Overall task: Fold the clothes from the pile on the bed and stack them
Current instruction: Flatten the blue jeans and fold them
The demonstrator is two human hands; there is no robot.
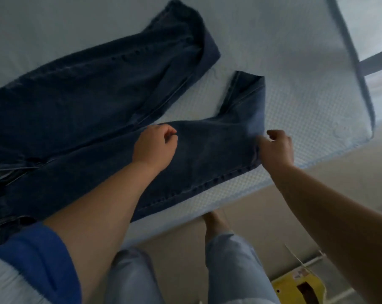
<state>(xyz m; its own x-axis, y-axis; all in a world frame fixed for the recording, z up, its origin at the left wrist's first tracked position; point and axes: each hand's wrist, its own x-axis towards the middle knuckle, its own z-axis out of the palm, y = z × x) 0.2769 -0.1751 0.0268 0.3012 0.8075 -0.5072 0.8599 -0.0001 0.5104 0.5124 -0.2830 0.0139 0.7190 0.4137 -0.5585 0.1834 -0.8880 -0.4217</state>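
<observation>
A pair of dark blue jeans [76, 102] lies spread on the pale blue bed [295, 84], waist at the left, legs running to the right. The near leg is bent, its lower part turned up toward the far side. My left hand [155, 145] rests on the near leg with fingers curled, pinching the denim at its upper edge. My right hand [275, 148] pinches the leg's outer edge at the bend, close to the bed's near side.
The bed's near edge [229, 200] runs diagonally from lower left to right. My legs in light jeans [229, 260] stand on the beige floor below it. A yellow object [297, 290] lies on the floor at the lower right. A dark strap crosses the far right.
</observation>
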